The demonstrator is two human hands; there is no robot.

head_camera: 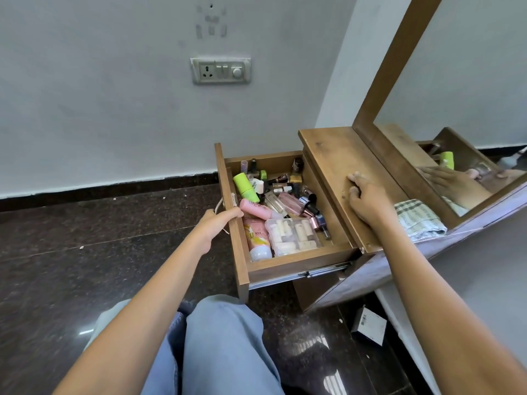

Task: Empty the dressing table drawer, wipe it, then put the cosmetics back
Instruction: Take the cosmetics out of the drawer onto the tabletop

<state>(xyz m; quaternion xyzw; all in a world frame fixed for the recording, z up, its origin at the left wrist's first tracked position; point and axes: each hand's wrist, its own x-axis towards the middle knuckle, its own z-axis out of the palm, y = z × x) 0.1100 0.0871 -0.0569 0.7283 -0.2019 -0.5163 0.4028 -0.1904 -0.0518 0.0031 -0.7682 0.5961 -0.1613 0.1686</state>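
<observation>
The wooden drawer (299,266) of the dressing table stands pulled out, full of cosmetics. Inside lie a green bottle (245,187), a pink bottle (256,210), an orange-pink tube (255,238), a clear box of small tubes (293,236) and several nail polish bottles (309,201). My left hand (218,223) grips the drawer's front panel at its top edge, by the metal handle. My right hand (368,199) rests on the wooden table top (336,155), fingers bent and fingertips touching the wood. A checked cloth (419,219) lies on the table top just right of that hand.
A wood-framed mirror (462,109) leans behind the table top. A switchboard (221,70) is on the white wall. A small box (369,327) lies on the dark stone floor under the table. My knee in blue trousers (225,337) is in front of the drawer.
</observation>
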